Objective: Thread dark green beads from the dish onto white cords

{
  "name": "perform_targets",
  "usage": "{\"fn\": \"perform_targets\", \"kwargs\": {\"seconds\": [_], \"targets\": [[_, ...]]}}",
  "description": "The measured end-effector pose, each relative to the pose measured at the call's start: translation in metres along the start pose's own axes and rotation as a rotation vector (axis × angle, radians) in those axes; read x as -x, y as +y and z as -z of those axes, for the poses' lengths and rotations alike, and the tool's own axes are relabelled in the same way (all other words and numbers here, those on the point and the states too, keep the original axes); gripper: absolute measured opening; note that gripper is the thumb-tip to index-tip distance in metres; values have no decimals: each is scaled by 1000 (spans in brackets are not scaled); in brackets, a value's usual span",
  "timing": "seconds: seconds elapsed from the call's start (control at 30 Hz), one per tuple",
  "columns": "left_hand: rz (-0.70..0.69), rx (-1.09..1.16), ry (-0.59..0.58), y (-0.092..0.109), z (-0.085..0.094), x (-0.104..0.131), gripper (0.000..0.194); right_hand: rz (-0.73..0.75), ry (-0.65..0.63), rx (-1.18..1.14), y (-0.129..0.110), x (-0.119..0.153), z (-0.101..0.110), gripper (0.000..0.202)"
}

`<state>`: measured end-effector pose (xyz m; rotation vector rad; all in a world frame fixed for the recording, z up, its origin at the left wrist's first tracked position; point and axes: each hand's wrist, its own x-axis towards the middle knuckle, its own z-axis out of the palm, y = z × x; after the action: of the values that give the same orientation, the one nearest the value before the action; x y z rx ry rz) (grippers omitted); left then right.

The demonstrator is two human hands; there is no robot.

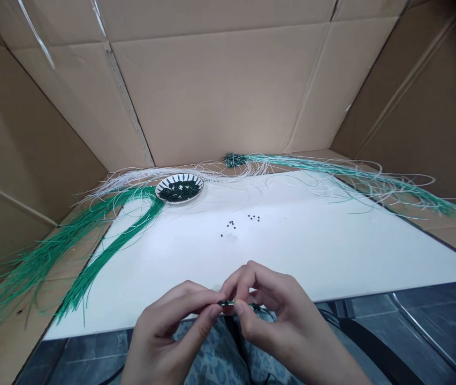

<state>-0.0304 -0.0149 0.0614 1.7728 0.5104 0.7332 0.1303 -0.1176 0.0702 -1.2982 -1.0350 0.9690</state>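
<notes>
Just over the near edge of the white board, my left hand (pixel 183 326) and my right hand (pixel 266 305) pinch a short, thin strand with small dark pieces (pixel 227 303) between their fingertips. The strand looks partly green and partly pale; its exact kind is too small to make out. A dark end of it shows past my right fingers. Farther up the board lie several tiny black beads (pixel 232 224), loose in two small groups. A striped oval dish (pixel 164 198) at the back left holds a heap of dark green bits.
Long green strands (pixel 119 243) spread over the board's left side and beyond. White strands (pixel 131 175) lie behind the dish. At the back right stretches a bundle of green and white strands (pixel 312 163) with a dark clustered end. Cardboard walls (pixel 220 91) enclose the white board (pixel 312 240).
</notes>
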Motion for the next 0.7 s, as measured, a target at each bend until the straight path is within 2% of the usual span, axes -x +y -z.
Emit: {"fn": "perform_targets", "kwargs": {"seconds": [0.4, 0.7], "targets": [[-17, 73, 35, 1, -1, 0, 33, 16, 37, -146, 1, 0, -7, 17], [-18, 71, 16, 1, -1, 0, 35, 27, 10, -143, 1, 1, -5, 20]]}}
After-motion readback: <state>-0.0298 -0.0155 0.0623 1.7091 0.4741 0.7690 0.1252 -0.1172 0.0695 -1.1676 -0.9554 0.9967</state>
